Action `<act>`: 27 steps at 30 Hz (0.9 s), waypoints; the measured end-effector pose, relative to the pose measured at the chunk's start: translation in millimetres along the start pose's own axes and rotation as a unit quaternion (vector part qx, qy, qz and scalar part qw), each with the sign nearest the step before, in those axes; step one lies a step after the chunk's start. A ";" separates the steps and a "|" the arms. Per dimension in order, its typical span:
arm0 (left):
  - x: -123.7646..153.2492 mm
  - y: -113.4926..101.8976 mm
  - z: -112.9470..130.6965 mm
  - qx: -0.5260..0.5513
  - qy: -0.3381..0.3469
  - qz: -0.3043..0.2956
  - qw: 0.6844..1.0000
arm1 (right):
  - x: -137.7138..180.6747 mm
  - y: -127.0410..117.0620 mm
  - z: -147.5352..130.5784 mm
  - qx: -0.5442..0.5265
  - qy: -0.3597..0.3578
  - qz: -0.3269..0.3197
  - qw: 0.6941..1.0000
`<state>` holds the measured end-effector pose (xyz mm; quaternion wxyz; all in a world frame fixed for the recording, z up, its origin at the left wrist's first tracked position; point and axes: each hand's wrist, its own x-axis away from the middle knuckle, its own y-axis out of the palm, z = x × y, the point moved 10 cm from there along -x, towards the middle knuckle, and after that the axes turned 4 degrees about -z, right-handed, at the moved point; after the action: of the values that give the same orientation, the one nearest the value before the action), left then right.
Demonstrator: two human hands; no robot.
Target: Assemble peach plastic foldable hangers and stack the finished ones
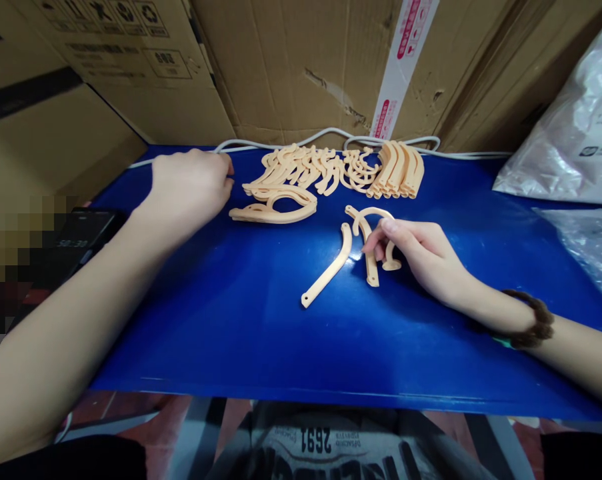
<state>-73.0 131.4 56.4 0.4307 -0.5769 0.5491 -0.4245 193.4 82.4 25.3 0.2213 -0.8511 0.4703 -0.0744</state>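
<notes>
At the near edge, below the table point(261, 333), showed a grey shirt point(321, 437) with dark lettering, and red floor point(231, 427) to either side. The table was blue and shiny.

Nearest on it, toward the middle, lay a loose bar point(328, 270), bent near its far end, with a hole at the near end. Just right of it was the right hand point(418, 250), a brown fuzzy band point(528, 319) on its wrist. Thumb and fingers pinched a pale hook point(373, 211), its round foot pointing toward the person. A second bar point(371, 270) ran behind the fingertips and under the hook; whether the hand gripped it too could not be made out.

On the left, near the table's side, was a dark phone point(88, 227) with lit digits. Beyond it the left hand point(193, 180) was curled, back upward; its fingertips were partly hidden, so whether it held anything could not be told. It was near the folded hangers point(291, 215), stacked to its right.

Farther back, a heap of curved parts point(301, 167), some hooks point(363, 175) and a neat row of bars point(398, 170) sat side by side. A white cable point(325, 133) ran behind them, before the cartons point(291, 73). A plastic bag point(571, 147) stood at far right.
</notes>
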 end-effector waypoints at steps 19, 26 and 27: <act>77.9 -50.7 114.0 0.141 0.277 0.242 0.919 | 9.3 14.1 -32.3 0.112 -0.123 -0.044 0.985; 108.1 -27.2 165.1 0.130 0.496 0.173 0.841 | 6.0 -5.3 -23.4 0.131 -0.068 0.053 0.988; 106.5 -25.4 164.3 0.136 0.495 0.168 0.841 | 5.2 -8.4 -19.7 0.120 -0.053 0.066 0.989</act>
<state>95.9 30.7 38.4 0.2407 -0.1242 0.7145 -0.6451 196.1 75.8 46.2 0.3509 -0.7884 0.5003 -0.0704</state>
